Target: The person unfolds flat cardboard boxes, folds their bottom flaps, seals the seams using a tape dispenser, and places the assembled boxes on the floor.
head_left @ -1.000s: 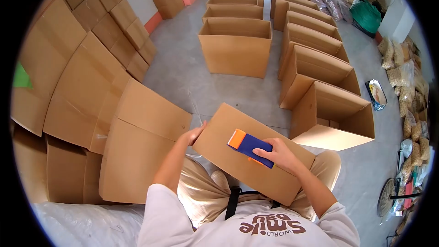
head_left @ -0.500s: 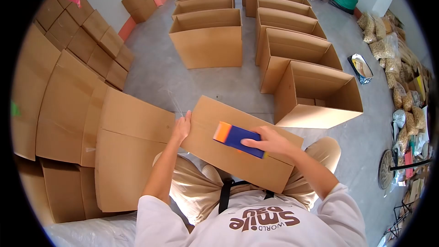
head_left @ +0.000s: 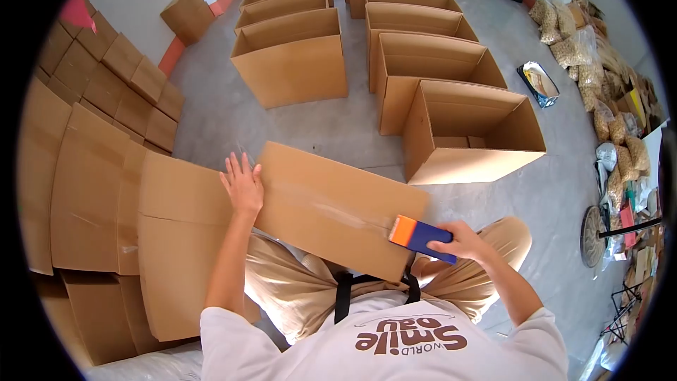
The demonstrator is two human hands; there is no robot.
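A cardboard box (head_left: 328, 201) lies across my lap, its long face up, with a shiny strip of clear tape along its middle. My left hand (head_left: 243, 182) rests against the box's left end, fingers spread. My right hand (head_left: 458, 241) grips a blue and orange tape dispenser (head_left: 422, 238) at the box's right edge. Part of the far right end of the box is hidden by the dispenser and hand.
Two rows of open cardboard boxes stand ahead, the nearest open box (head_left: 479, 166) at front right. Flattened cardboard (head_left: 187, 240) and stacked boxes (head_left: 106, 85) line the left. Filled bags (head_left: 620, 159) and a round stand base (head_left: 591, 236) are on the right.
My right hand has moved the tape dispenser rightward from the middle of the box to its right edge, and a tape strip now shows. My left hand's fingers have spread.
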